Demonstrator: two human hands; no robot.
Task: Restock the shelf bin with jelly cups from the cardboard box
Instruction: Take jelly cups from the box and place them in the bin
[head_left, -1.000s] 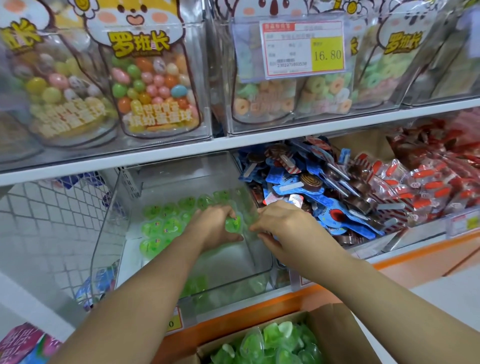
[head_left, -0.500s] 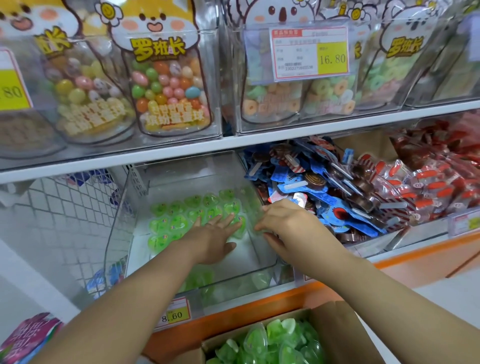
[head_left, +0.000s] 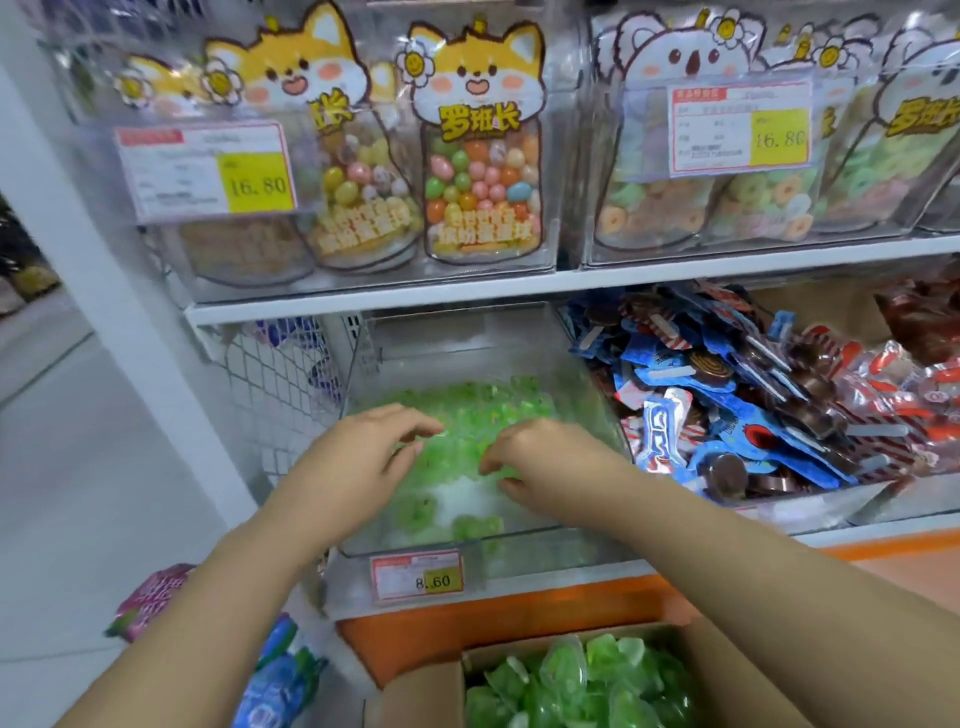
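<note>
White shelf above pale floor; upper bags read 罗班长, upper tags read 16.80. On the lower tier a clear bin, bin tag 8.60, holds green jelly cups toward its back; more cups fill the box at frame bottom. Left hand and right hand are on the bin's cups with fingers bent; too blurred to tell whether either grips one.

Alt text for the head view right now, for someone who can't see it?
Both hands, left hand and right hand, are down in the clear shelf bin over green jelly cups; blur hides whether either holds one. The cardboard box below holds more cups, and blue-wrapped sweets fill the next bin.
</note>
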